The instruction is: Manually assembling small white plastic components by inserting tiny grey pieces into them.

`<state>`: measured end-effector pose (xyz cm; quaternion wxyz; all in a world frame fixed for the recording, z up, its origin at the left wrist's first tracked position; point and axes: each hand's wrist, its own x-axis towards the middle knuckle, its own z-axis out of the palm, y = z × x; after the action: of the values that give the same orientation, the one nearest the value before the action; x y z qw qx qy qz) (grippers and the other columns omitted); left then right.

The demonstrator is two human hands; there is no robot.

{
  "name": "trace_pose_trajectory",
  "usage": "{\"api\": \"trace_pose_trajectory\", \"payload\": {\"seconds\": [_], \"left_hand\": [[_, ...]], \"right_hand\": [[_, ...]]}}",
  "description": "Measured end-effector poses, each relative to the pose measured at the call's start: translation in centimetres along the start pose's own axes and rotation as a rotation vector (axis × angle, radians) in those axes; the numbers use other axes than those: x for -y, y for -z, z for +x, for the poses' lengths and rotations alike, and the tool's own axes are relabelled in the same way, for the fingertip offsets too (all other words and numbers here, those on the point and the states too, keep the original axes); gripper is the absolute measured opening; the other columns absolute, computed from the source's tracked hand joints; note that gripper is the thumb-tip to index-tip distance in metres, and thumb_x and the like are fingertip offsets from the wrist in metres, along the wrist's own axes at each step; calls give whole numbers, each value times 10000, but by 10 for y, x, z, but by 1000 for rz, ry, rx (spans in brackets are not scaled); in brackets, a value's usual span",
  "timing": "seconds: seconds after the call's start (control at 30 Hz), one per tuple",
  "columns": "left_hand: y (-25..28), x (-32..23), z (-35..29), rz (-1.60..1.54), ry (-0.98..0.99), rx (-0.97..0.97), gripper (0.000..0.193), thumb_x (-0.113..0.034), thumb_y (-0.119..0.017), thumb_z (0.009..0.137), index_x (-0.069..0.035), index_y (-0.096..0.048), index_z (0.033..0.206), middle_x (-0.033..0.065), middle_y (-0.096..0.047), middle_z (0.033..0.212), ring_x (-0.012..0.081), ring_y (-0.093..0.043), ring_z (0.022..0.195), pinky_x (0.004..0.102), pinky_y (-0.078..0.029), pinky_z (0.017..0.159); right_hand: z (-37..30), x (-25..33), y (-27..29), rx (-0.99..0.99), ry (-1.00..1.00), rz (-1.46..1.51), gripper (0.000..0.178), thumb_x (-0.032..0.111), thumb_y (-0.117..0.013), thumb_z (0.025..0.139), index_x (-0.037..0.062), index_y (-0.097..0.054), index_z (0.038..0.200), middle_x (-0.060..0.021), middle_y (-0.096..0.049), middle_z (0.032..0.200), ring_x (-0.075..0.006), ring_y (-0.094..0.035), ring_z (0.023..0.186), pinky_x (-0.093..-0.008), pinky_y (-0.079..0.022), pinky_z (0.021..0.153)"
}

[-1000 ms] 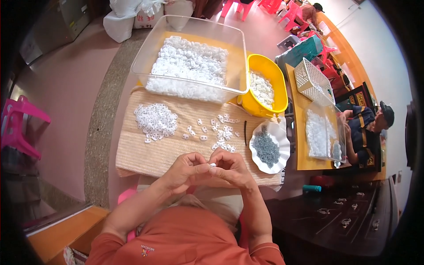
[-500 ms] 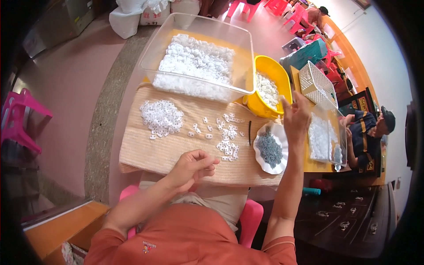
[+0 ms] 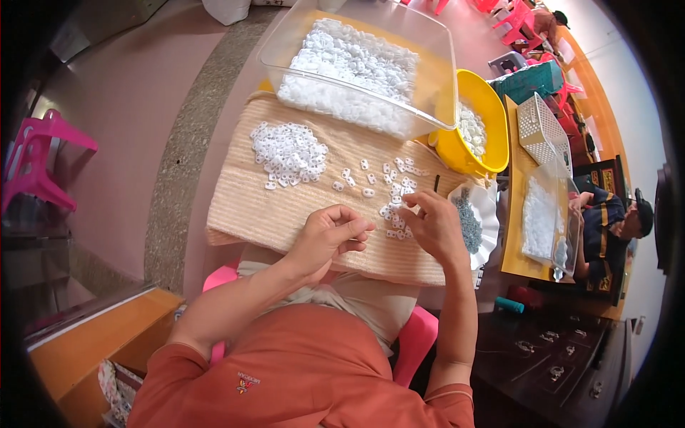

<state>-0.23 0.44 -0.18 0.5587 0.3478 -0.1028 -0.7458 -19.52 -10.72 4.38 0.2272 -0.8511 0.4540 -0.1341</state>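
My left hand (image 3: 334, 239) is closed in a pinch above the near edge of the cloth; whatever sits between its fingertips is too small to make out. My right hand (image 3: 435, 227) hangs over a loose group of small white two-holed plastic pieces (image 3: 394, 212), its thumb and forefinger bent and slightly apart at the pieces. A bigger heap of the same pieces (image 3: 289, 153) lies to the left on the ribbed beige cloth (image 3: 246, 214). Just right of my right hand is a white scalloped dish (image 3: 489, 232) of small grey-blue parts (image 3: 467, 222), partly hidden by that hand.
A large clear bin (image 3: 435, 107) of white pieces stands at the back, with a yellow tub (image 3: 497, 118) beside it. Farther right are a white perforated basket (image 3: 542, 127), another clear bin (image 3: 564, 246) and a seated person (image 3: 606, 228). A dark thin strip (image 3: 437, 183) lies near the dish.
My right hand has come back from beside the yellow tub, moving left and nearer, down to the loose white pieces. My left hand remains pinched. The whole view has shifted.
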Motion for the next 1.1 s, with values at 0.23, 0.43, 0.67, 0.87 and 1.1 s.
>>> {"api": "trace_pose_trajectory", "payload": {"seconds": [0.23, 0.43, 0.67, 0.87, 1.1], "left_hand": [[-1, 0, -3, 30, -28, 3, 86, -114, -629, 892, -51, -593, 938, 86, -663, 953, 84, -623, 765, 233, -548, 698], [-1, -1, -3, 22, -52, -24, 82, -108, -637, 886, -58, -591, 932, 87, -669, 942, 84, -624, 761, 231, -544, 691], [-1, -1, -1, -2, -51, -39, 80, -103, -640, 883, -59, -590, 928, 84, -671, 927, 86, -626, 761, 233, -542, 687], [-4, -1, -3, 64, -54, -50, 88, -108, -644, 881, -58, -588, 926, 80, -669, 921, 92, -626, 752, 231, -540, 681], [-2, 4, -1, 164, -81, -47, 95, -105, -643, 881, -51, -589, 937, 74, -669, 904, 87, -624, 747, 233, -547, 680]], "right_hand": [[-4, 13, -14, 40, 63, -67, 230, 196, -687, 797, 36, -674, 962, -106, -633, 899, -280, -629, 714, -361, -489, 664], [1, 18, -17, 75, 77, -83, 195, 201, -675, 794, 68, -690, 937, -101, -626, 919, -294, -626, 765, -375, -488, 689], [0, 19, -20, 132, 64, -142, 108, 176, -648, 805, 86, -686, 852, -90, -616, 888, -301, -622, 794, -389, -489, 692], [-3, 21, -26, 46, 137, -208, 57, 130, -622, 820, 89, -622, 859, -82, -596, 884, -303, -612, 744, -395, -486, 626], [-11, 21, -34, -194, 157, -96, 73, 99, -599, 859, 47, -559, 893, -112, -593, 839, -312, -602, 734, -408, -472, 615]]}}
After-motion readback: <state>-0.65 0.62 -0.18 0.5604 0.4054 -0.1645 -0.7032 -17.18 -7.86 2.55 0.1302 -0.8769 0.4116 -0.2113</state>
